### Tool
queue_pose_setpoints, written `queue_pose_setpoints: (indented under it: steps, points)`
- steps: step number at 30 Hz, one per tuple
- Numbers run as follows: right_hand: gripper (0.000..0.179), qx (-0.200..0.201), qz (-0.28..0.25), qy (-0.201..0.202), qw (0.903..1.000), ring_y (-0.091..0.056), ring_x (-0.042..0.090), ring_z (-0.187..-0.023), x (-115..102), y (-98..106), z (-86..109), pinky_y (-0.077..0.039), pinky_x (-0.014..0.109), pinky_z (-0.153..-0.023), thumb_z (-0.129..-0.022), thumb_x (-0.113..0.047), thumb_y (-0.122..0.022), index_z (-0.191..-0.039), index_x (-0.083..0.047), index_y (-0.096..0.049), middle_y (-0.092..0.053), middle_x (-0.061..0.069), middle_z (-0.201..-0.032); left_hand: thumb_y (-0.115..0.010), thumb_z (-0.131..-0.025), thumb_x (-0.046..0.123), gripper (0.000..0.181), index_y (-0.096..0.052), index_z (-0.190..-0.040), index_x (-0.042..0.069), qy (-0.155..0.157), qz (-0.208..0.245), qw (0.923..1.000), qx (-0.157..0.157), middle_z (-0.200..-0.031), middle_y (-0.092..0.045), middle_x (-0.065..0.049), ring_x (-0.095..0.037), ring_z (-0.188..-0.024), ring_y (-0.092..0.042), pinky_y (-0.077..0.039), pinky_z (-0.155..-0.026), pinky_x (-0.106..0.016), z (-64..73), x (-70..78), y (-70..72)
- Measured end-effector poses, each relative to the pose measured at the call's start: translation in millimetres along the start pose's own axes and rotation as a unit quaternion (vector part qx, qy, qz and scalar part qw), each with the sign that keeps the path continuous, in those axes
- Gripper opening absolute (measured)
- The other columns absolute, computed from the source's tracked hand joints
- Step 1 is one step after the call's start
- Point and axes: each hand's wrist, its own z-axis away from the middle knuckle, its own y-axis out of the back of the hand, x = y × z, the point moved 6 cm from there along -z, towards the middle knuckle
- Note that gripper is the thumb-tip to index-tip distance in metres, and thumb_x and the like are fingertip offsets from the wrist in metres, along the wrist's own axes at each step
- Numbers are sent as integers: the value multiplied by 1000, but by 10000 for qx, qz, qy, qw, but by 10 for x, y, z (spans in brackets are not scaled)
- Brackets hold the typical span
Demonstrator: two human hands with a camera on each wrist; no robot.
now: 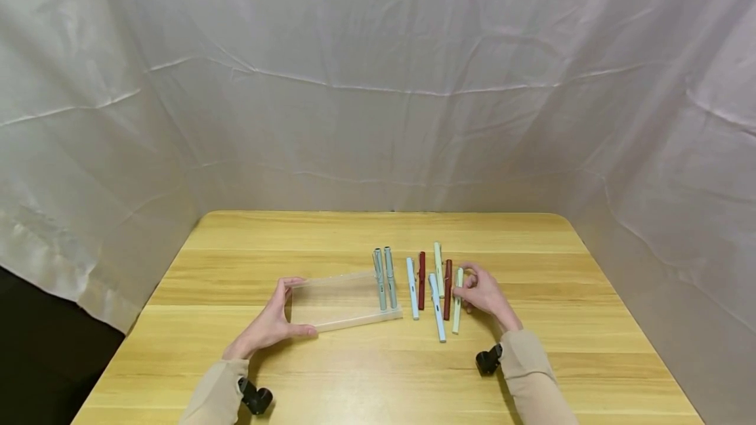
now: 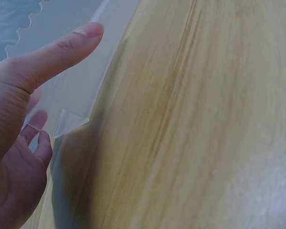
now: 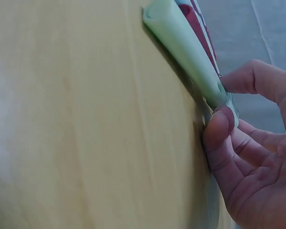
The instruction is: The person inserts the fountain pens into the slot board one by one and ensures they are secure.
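Observation:
My left hand grips the left end of a clear plastic pen case, thumb on its near wall and fingers at the far one. In the left wrist view the thumb lies over the case's translucent wall. Two grey-teal pens lie side by side at the case's right end. At the right of the loose pens, my right hand pinches a pale green pen near its clip end. The right wrist view shows thumb and forefinger on either side of this green pen, close over the table.
Between the case and my right hand lie two light blue pens, two dark red pens and another pale green pen, roughly parallel. The wooden table is bounded at the back by a pale curtain.

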Motion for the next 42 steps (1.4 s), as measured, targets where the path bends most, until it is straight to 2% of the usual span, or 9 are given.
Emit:
queue_pose_setpoints:
  steps: [3,13,22,30,34,42]
  points:
    - [66,53,7,23,10000,-59,15,-56,-5,4,12,-57,27,-51,-85,-5,-70,-144,3,-40,-61,8,-81,-93,-68,21,99,-29,-141,1,49,15,10000,26,-151,-35,-24,-49,-148,-25,-11,-124,-67,-4,-5,5]
    - [70,32,-811,-197,9965,-61,17,-63,-9,-1,80,-62,32,-59,-86,0,-66,-149,1,-33,-60,8,-85,-93,-68,20,98,-31,-140,0,70,27,10000,36,-150,-36,-25,-49,-148,-27,-12,-125,-64,-3,1,12]
    - [69,193,-905,-38,9957,-65,20,-65,-20,9,120,-64,34,-63,-89,-4,-66,-150,-2,-34,-62,11,-90,-93,-68,20,98,-30,-140,0,111,35,9999,31,-150,-35,-25,-49,-148,-25,-12,-125,-65,1,-6,9]
    - [71,120,-1639,95,9864,-66,19,-73,-56,-13,134,-66,35,-70,-90,1,-65,-152,-2,-29,-62,13,-96,-93,-68,20,98,-30,-140,0,78,57,10000,18,-151,-35,-26,-50,-148,-24,-11,-125,-67,0,2,4]
    - [72,202,-1856,247,9821,-65,16,-76,-70,-17,138,-64,32,-71,-90,4,-62,-153,-2,-27,-60,12,-97,-93,-68,19,98,-30,-140,0,51,46,10000,21,-150,-35,-26,-50,-148,-25,-11,-125,-67,-1,5,5]
    - [67,492,-2004,929,9741,-62,10,-76,-196,-25,164,-61,27,-72,-93,4,-58,-153,-3,-29,-56,6,-95,-93,-68,19,98,-30,-140,0,23,30,10000,35,-150,-36,-25,-50,-147,-26,-12,-125,-66,0,5,6]
